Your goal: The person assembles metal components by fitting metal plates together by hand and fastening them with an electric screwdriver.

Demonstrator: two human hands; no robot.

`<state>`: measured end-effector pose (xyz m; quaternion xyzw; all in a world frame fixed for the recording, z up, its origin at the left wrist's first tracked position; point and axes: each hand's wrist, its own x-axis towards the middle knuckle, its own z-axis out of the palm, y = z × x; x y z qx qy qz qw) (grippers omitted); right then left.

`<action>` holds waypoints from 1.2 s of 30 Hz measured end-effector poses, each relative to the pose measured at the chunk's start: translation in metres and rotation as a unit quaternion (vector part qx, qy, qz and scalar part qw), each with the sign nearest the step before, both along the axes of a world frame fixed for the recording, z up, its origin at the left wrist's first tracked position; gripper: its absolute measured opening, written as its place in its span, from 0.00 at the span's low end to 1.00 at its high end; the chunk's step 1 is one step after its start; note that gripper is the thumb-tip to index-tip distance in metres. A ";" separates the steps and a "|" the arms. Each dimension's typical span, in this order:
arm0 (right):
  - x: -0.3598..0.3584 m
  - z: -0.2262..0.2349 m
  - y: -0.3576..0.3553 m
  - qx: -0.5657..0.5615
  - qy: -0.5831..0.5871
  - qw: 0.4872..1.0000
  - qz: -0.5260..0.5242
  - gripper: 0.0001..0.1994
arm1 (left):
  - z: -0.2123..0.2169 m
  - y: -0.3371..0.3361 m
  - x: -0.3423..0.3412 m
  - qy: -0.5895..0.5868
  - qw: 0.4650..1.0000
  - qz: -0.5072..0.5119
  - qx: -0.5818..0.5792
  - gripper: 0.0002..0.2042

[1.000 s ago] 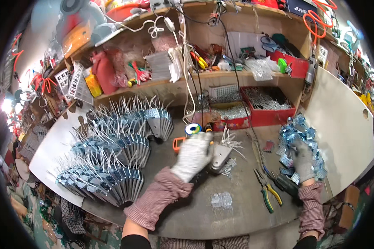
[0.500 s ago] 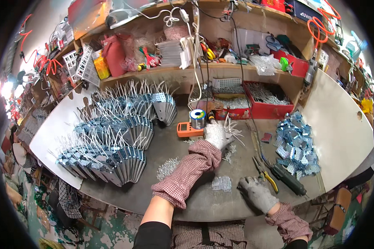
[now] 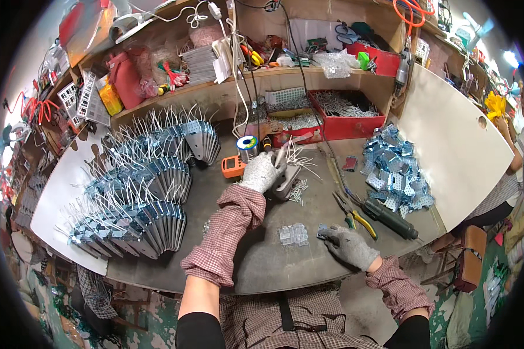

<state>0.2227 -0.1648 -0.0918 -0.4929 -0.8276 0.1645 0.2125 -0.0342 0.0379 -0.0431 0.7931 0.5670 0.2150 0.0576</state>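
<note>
Curling nearly closed, the right hand (image 3: 349, 246) pinches a small bluish metal piece (image 3: 322, 231) just right of some clear plastic blocks (image 3: 293, 234) on the surface (image 3: 247, 270); it looks light and stiff, best taken by its edges. Beyond, the left hand (image 3: 261, 173) bends half-closed at grey metal plates (image 3: 287, 183), though I cannot tell from here whether it grips them; their white wires (image 3: 300, 159) look easily bent.
</note>
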 end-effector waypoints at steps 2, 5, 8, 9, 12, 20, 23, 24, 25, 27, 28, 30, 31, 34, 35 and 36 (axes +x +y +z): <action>-0.001 -0.004 0.002 0.009 -0.002 1.000 0.000 0.13 | 0.006 -0.005 0.007 0.005 0.998 0.045 -0.041 0.19; -0.004 -0.011 0.003 0.029 0.003 1.000 0.011 0.14 | 0.011 -0.021 0.003 0.077 0.976 -0.018 0.205 0.16; -0.001 -0.011 0.000 0.023 0.025 0.999 0.007 0.15 | 0.021 -0.073 0.014 0.103 0.961 -0.104 0.236 0.25; -0.002 -0.013 -0.001 -0.005 0.044 0.999 0.003 0.15 | 0.019 -0.099 0.015 0.118 0.962 -0.138 0.205 0.29; 0.011 -0.029 0.001 0.033 0.102 0.994 0.010 0.13 | -0.018 -0.166 0.011 0.136 0.952 -0.249 0.115 0.30; -0.004 0.066 0.028 0.094 0.104 0.990 -0.019 0.07 | -0.072 -0.190 -0.019 -0.013 0.982 -0.186 0.006 0.40; -0.018 0.062 0.019 -0.025 0.081 0.975 0.204 0.09 | -0.082 -0.186 -0.020 -0.021 0.980 -0.199 -0.011 0.41; -0.023 0.051 0.015 -0.061 0.035 0.967 0.244 0.09 | -0.086 -0.184 -0.021 -0.026 0.979 -0.203 -0.010 0.41; -0.023 0.038 0.014 -0.064 0.032 0.967 0.243 0.09 | -0.084 -0.184 -0.021 -0.077 0.972 -0.215 -0.048 0.42; -0.023 0.017 0.011 -0.010 -0.069 0.979 0.191 0.11 | -0.079 -0.188 -0.019 -0.131 0.961 -0.226 -0.087 0.43; -0.025 0.016 0.011 -0.009 -0.072 0.978 0.194 0.11 | -0.075 -0.189 -0.020 -0.084 0.966 -0.233 -0.072 0.43; -0.030 0.016 0.013 0.053 -0.112 0.972 0.199 0.13 | -0.075 -0.188 -0.021 -0.039 0.969 -0.236 -0.055 0.44; -0.033 0.017 0.018 0.055 -0.113 0.972 0.201 0.13 | -0.077 -0.186 -0.020 -0.034 0.969 -0.241 -0.035 0.44; -0.047 0.013 0.057 -0.012 -0.039 0.998 0.050 0.13 | -0.078 -0.181 -0.020 -0.019 0.969 -0.247 -0.018 0.44; -0.054 0.013 0.075 0.011 -0.046 0.999 0.014 0.15 | -0.077 -0.179 -0.017 -0.013 0.966 -0.255 -0.023 0.44; -0.061 0.012 0.091 0.036 -0.050 0.998 -0.017 0.17 | -0.075 -0.179 -0.017 -0.011 0.967 -0.255 -0.020 0.44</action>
